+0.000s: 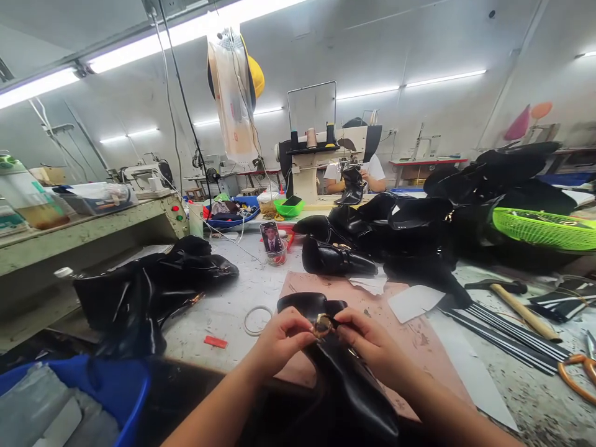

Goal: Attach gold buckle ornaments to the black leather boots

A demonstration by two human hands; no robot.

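Judged the step in hand as fastening or adjusting a gold buckle (323,325) on a black boot (365,391). Found boot at near middle, lying partly over a pink mat (435,366), pointed end toward near right. Pinched buckle's left side with left hand (285,337), right side with right hand (365,335). Could not tell about any strap caught there, given covering fingers. Reckoned on next move calling for a steady left pinch and fine lining-up by right fingertips, without scratching shiny leather.

Noted white ring (246,323) and red scrap (215,342) left of left hand; more boots (149,292) farther left, behind a blue bin (138,406). Spotted phone (270,238) beyond mat, near a big boot pile (405,223) at far middle and right. Logged white paper (416,303), striped strips (510,338), hammer (526,312), orange-handled scissors (565,380) to the right, green basket (505,231) far right. Saw co-worker (375,171) behind a sewing machine (305,177), far side.

Saw nothing wedged between fingers and buckle. Judged crowded fingers the likeliest hindrance, then boot pile limiting room on far side; counted tools as well apart, not in the way.
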